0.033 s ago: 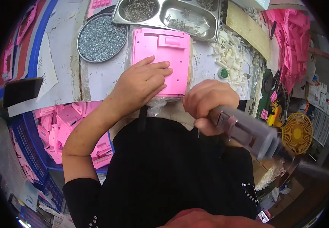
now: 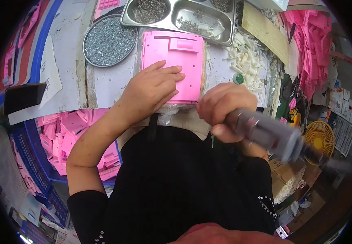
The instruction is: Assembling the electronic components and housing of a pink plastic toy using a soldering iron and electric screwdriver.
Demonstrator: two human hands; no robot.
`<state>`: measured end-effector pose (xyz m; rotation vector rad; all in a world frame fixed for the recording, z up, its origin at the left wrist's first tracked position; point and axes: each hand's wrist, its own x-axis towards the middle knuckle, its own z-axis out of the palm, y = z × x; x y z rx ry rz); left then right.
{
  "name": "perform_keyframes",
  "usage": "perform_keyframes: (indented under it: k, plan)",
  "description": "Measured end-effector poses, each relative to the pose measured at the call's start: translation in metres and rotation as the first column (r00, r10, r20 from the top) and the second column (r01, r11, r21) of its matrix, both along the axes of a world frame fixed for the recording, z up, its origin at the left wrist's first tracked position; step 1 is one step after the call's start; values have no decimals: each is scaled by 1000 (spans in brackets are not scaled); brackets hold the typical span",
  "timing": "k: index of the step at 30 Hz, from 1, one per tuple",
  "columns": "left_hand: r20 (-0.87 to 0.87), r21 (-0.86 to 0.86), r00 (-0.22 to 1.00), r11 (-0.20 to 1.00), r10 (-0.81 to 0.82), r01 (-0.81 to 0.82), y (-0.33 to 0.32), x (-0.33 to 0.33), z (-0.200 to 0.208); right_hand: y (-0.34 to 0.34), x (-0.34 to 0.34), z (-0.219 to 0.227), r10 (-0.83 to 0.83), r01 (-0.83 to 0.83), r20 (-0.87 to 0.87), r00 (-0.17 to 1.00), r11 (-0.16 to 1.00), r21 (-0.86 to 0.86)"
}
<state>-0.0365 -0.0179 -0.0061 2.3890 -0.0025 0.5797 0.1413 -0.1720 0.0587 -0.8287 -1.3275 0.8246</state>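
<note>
My left hand (image 2: 153, 85) lies with its fingers stretched out on a pink plastic panel (image 2: 188, 67), pressing on its left and middle part. The panel rests flat on the bench and has a raised block and a slot near its far edge. Beside the panel's near right corner, my right hand (image 2: 229, 105) is closed round a grey electric screwdriver (image 2: 265, 134). The screwdriver is blurred by motion, and its cord end points to the lower right. Its tip is hidden by my hand.
Past the panel stand a round dish of small screws (image 2: 110, 40) and a metal tray (image 2: 227, 34) with springs and small parts. White plastic pieces (image 2: 247, 61) lie to the right. A blue crate (image 2: 31, 156) and pink parts are at lower left, a yellow fan (image 2: 319, 140) at right.
My right hand and the screwdriver have shifted slightly to the right, and the screwdriver's rear end has swung a little upward in the picture. My left hand and the panel look unmoved.
</note>
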Motion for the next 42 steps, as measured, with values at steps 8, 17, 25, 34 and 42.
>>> perform_keyframes:
  k: [8,17,25,34,42]
  plan:
    - [-11,-55,1000,998,-8,7,1,-1,-1,25,5,3,-56,62,99,994,996,-57]
    - [-34,-89,999,996,2,-5,1,-1,1,45,31,5,-46,45,-227,973,999,-7]
    - [-10,-112,1000,994,0,-1,1,-1,-1,48,36,3,-49,47,-60,997,998,-47]
    - [-18,-90,1000,996,5,-7,4,2,1,68,46,0,12,-8,77,997,999,-52]
    - [-24,-88,1000,996,-4,2,3,1,2,104,70,-13,-105,101,-104,989,994,-47]
